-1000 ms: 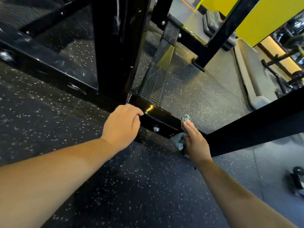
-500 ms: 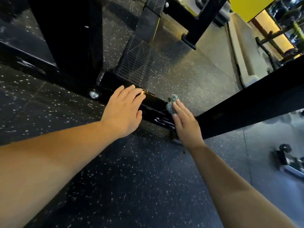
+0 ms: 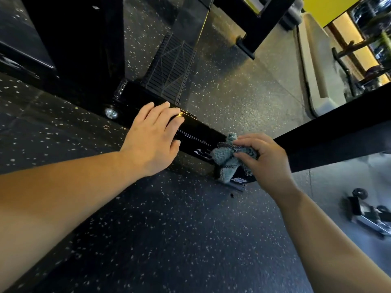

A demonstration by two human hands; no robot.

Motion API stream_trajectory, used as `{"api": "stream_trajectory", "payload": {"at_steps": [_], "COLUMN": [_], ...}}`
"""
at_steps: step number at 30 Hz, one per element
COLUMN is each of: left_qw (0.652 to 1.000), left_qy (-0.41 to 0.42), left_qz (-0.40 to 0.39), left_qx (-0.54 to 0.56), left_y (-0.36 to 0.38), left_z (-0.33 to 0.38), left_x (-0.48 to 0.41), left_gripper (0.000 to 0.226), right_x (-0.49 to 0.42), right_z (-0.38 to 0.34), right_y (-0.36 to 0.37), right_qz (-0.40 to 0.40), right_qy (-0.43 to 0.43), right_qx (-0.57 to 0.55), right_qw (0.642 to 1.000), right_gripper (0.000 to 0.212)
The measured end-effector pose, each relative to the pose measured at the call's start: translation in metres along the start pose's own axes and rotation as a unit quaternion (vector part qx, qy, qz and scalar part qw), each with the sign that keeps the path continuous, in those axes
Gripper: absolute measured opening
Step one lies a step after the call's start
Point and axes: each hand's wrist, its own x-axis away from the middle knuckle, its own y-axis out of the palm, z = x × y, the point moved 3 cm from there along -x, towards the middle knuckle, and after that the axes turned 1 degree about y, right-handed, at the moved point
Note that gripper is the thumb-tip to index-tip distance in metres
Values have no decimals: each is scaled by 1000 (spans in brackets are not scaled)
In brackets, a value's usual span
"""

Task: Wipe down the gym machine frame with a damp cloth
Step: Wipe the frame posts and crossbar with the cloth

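Now the left hand [image 3: 152, 140] lies flat, fingers together, on the top edge of the black frame beam [image 3: 196, 132], as before. At the beam's right end the teal cloth [image 3: 226, 160], earlier pressed under straight fingers, is bunched and pinched by the right hand [image 3: 268, 163], probably regripped for the end face. Speckled rubber floor [image 3: 169, 240] lies beneath; a yellow wall [image 3: 325, 9] shows far right.

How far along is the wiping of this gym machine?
Done: hard to tell; the low black bar gleams, but no wiped patch stands out. In hand: the right hand grips a bunched teal cloth at that bar's end, while the left hand rests flat on it. Left: likely the upright post and slanted beam.
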Motion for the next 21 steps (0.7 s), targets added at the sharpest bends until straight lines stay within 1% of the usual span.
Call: {"api": "stream_trajectory", "payload": {"at_steps": [1,2,4,5,7,10,13,16,19,21], "left_qw": [1000,1000,1000,1000,1000,999,999,999,998,998], "left_qy": [-1,0,3,5,8,9,2,13,35,36], "left_qz": [1,4,8,11,14,14,10,6,-14,-28], "left_qx": [-2,-3,-5,-7,-12,-29,-31,-39,-41,-42], "left_y": [0,1,1,2,2,6,9,7,3,1], "left_z": [0,0,0,0,-1,-2,5,3,-3,-5], "left_x": [0,0,0,0,0,2,2,3,3,3], "left_gripper": [55,55,54,54,54,55,56,54,56,58], "right_x": [-1,-3,-2,-3,-9,-30,-45,-43,-26,-15], "right_z": [2,5,11,13,12,-10,-37,-33,5,22], "right_y": [9,20,42,51,60,72,90,90,73,63], "right_qz": [-10,-41,-125,-142,-125,-111,-106,-91,-108,-120], "right_qy": [-5,-3,5,-1,-20,-39,-84,-107,-66,-28], "right_qx": [29,58,112,139,185,201,197,180,202,250], "right_qw": [1000,997,986,980,974,972,971,974,971,960], "right_gripper": [32,43,72,82,93,97,98,97,100,101]}}
